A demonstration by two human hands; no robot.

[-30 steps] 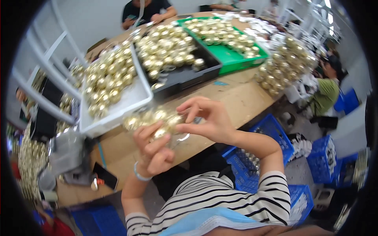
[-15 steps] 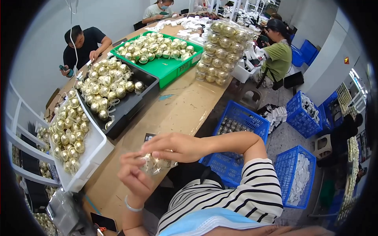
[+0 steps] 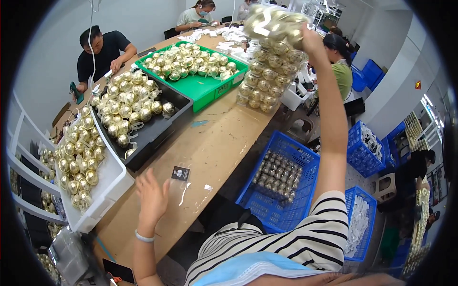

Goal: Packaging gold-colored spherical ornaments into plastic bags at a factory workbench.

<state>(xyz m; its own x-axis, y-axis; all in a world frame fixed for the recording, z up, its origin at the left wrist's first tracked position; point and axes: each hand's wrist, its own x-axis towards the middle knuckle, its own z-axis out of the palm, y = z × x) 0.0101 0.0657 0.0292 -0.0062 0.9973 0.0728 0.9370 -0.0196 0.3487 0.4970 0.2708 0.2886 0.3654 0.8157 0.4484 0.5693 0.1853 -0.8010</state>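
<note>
My right hand is stretched out to the far side of the table. Its fingers are closed on the edge of a clear pack of gold balls, blurred by motion, above a stack of similar packs. Whether that pack rests on the stack I cannot tell. My left hand has its fingers apart and holds nothing; it hovers over the near part of the brown table. Just right of it lie a small black card and a white scrap.
Gold balls in wrappers fill a white bin, a black bin and a green tray along the left. Blue crates stand on the floor at right. Several people work around the table. A phone lies at the near edge.
My hands were together over a clear pack of gold balls at the table's near edge. My right hand has swung far forward to the stack; my left has opened and stayed near.
</note>
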